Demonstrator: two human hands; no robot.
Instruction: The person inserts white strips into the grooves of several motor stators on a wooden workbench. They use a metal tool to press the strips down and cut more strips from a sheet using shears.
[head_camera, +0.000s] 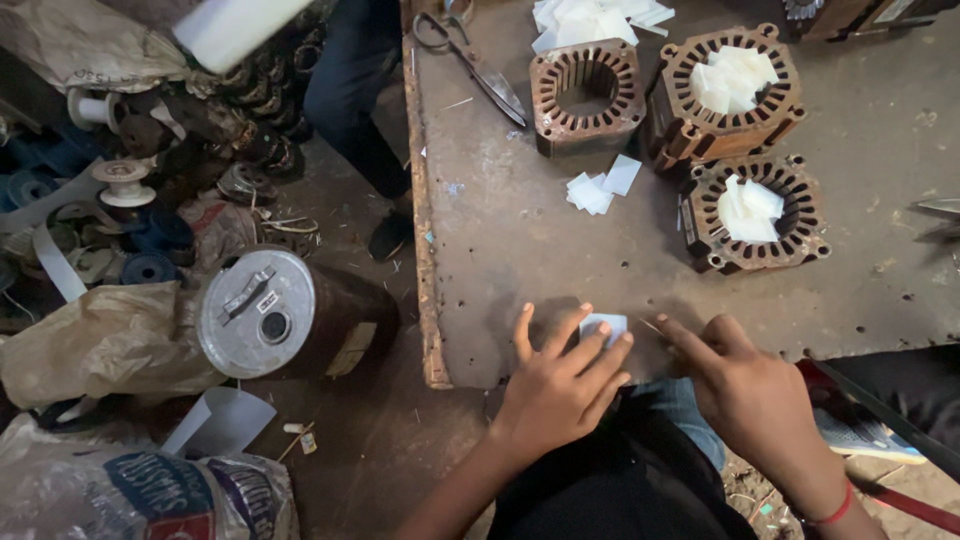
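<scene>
My left hand (560, 380) lies flat with spread fingers on a small white paper piece (608, 325) at the near edge of the worn metal table (500, 230). My right hand (745, 385) is just to its right, fingers curled and the fingertip touching the paper's right edge. Farther up the table stand three rusty motor stators: an empty one (586, 93), one with white paper pieces inside (728, 90), and another holding paper (755, 212). Loose white paper pieces (602, 186) lie between them and my hands.
Scissors (478, 62) and a pile of white paper (598, 20) lie at the table's far end. Left of the table, on the floor, are a metal can (270, 313), sacks (100, 340), spools (125, 183) and another person's dark trouser leg and shoe (385, 235).
</scene>
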